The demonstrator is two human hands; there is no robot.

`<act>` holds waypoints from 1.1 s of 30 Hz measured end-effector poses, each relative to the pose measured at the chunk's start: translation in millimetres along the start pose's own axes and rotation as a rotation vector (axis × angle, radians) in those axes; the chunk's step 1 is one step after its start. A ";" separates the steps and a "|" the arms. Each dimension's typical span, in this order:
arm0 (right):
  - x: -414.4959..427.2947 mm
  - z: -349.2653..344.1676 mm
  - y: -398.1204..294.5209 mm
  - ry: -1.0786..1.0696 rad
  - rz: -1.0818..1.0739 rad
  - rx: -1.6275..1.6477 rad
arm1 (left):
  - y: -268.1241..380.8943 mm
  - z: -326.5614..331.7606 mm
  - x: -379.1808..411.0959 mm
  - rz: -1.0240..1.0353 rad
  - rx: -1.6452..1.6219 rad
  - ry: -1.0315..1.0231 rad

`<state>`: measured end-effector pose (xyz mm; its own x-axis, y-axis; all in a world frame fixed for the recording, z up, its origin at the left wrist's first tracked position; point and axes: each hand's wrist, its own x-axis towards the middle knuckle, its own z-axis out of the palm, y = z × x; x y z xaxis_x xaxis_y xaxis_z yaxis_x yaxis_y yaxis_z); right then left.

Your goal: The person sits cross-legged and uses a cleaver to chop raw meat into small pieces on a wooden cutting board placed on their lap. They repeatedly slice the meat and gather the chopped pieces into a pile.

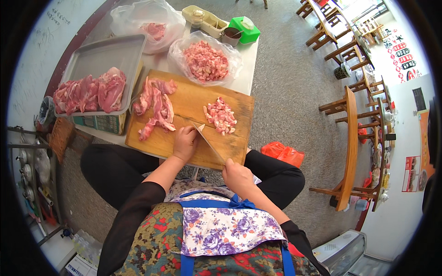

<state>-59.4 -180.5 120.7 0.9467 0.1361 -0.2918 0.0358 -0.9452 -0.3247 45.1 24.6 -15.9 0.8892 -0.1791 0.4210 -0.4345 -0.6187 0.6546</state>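
Observation:
My right hand (238,176) grips the handle of a kitchen knife (210,144) over the front of a wooden cutting board (186,107). My left hand (185,143) is on the board left of the blade, fingers curled close to it. Whatever those fingers may cover is hidden. Just past the blade's tip side lies a small pale piece of meat (201,127). Long strips of raw meat (159,103) rest on the board's left part. A pile of diced meat (221,116) sits on its right part.
Left of the board, a metal tray (103,51) with large raw meat pieces (91,91) stands on a digital scale (100,122). Behind are a plastic bag of diced meat (206,61), another meat bag (152,29), a condiment box (207,20), a metal cup (230,36) and a green tissue box (244,30).

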 end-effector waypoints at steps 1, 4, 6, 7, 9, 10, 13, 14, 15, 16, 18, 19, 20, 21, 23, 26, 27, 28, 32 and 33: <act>1.5 -2.7 -1.1 -0.012 -0.011 0.007 | -0.2 0.3 0.5 -0.005 0.000 -0.011; 2.9 -11.4 -3.1 -0.084 -0.004 -0.009 | 0.0 1.6 2.1 -0.019 0.005 -0.052; 4.0 -15.2 -3.3 -0.130 -0.004 -0.026 | -0.3 3.0 2.9 -0.018 0.010 -0.057; 6.7 -16.0 -3.5 -0.153 -0.002 -0.014 | -0.6 3.2 3.2 -0.009 0.014 -0.050; 12.8 -14.5 -6.2 -0.211 0.014 -0.006 | -0.8 3.1 3.1 0.002 0.015 -0.028; 20.8 -11.8 -8.5 -0.181 0.013 0.036 | -1.0 3.0 3.5 0.006 0.012 -0.009; 56.7 2.4 -18.7 -0.143 0.026 0.079 | -0.8 2.4 3.3 -0.044 -0.048 -0.040; 68.9 7.4 -22.7 -0.133 0.021 0.072 | -0.8 2.6 3.6 -0.065 -0.089 -0.044; 80.1 13.0 -27.6 -0.138 0.035 0.056 | -1.3 3.0 4.1 -0.036 -0.065 -0.045; 89.3 17.4 -31.4 -0.140 0.049 0.038 | -1.7 3.7 4.4 -0.003 -0.056 -0.025; 91.1 19.6 -30.0 -0.136 0.054 0.019 | -2.9 5.6 4.7 0.023 -0.033 0.007; 86.0 18.9 -27.8 -0.131 0.049 0.020 | -3.3 6.1 4.1 0.016 -0.018 0.014; 81.3 17.5 -25.8 -0.123 0.039 0.019 | -4.8 6.4 5.1 0.010 -0.003 0.026; 72.0 15.1 -21.9 -0.124 0.045 0.022 | -5.9 6.2 5.4 0.000 0.032 0.002; 42.4 6.7 -8.7 -0.148 0.063 0.027 | -7.0 3.0 3.4 -0.053 0.089 -0.064; 8.4 -4.6 9.2 -0.157 0.151 0.003 | -6.7 -3.1 2.2 -0.049 0.007 -0.035; 1.2 -6.9 13.3 -0.094 0.143 0.042 | -5.6 -5.7 0.5 -0.068 -0.011 -0.035; -5.0 -8.2 15.9 -0.033 0.140 0.076 | -4.2 -8.6 -2.1 -0.097 -0.034 -0.045; -16.2 -8.1 14.4 0.093 0.108 0.145 | -0.8 -16.0 -9.3 -0.137 -0.112 -0.056; -16.8 -7.6 12.2 0.091 0.104 0.153 | -1.0 -16.9 -9.7 -0.116 -0.095 -0.044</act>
<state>-72.5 -196.6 128.5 0.9680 0.0065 -0.2507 -0.1058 -0.8956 -0.4321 34.5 39.8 -10.0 0.9389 -0.1454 0.3120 -0.3378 -0.5628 0.7544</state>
